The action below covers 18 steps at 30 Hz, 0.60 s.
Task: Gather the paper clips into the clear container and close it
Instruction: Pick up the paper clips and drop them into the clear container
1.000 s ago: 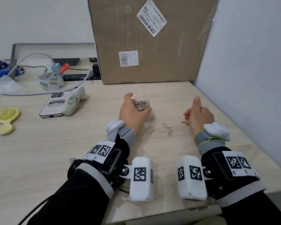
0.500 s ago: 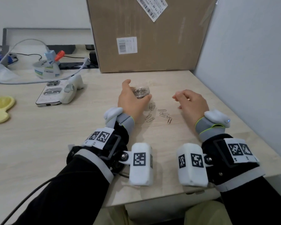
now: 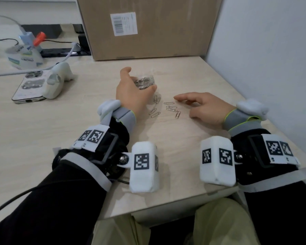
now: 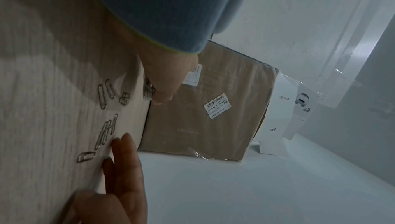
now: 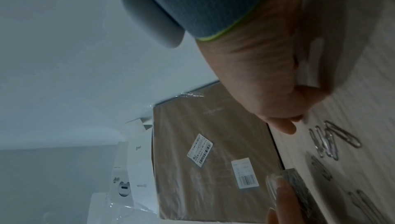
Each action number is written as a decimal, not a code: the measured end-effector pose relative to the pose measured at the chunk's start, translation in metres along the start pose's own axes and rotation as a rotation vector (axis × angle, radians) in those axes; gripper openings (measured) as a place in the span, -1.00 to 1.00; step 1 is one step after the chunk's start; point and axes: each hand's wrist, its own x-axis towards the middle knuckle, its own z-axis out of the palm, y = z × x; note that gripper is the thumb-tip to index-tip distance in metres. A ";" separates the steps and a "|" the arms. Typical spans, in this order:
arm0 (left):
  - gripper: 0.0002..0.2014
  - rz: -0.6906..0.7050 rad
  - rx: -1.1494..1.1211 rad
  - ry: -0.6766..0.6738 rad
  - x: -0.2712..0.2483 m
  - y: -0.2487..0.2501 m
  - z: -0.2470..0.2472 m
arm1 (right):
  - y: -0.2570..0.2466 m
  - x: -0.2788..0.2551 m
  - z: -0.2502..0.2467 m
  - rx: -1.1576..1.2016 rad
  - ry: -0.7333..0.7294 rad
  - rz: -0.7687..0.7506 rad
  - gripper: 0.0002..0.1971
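My left hand (image 3: 129, 89) grips a small clear container (image 3: 146, 81) that stands on the table and holds a heap of silver paper clips. Several loose paper clips (image 3: 171, 109) lie on the wood just right of and below it. My right hand (image 3: 201, 106) lies low over the table with straight fingers, its fingertips (image 3: 177, 97) close above the loose clips; it holds nothing. The left wrist view shows the loose clips (image 4: 105, 95) and the right hand's fingers (image 4: 124, 160) beside them. The right wrist view shows the clips (image 5: 329, 141) and the container (image 5: 297, 187). No lid is visible.
A big cardboard box (image 3: 148, 27) stands right behind the container. A grey wall (image 3: 263, 50) bounds the table on the right. At the left lie a phone (image 3: 30, 87), a white device (image 3: 58, 80) and a tape dispenser (image 3: 23, 57) with cables. The table's front edge (image 3: 166, 207) is near my wrists.
My right hand has opened from a thumb-up fist at the right and moved left, down to the loose clips. The left hand keeps holding the container. The head view has tilted down.
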 end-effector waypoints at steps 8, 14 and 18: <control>-0.24 -0.012 -0.015 -0.006 0.001 -0.001 0.003 | 0.001 0.007 0.008 -0.086 0.001 -0.081 -0.53; -0.24 -0.010 -0.022 0.000 0.001 -0.002 0.003 | 0.000 0.019 0.019 -0.173 0.118 -0.158 -0.74; -0.23 -0.001 -0.017 -0.002 0.001 -0.003 0.003 | -0.004 0.024 0.024 -0.229 0.172 -0.205 -0.84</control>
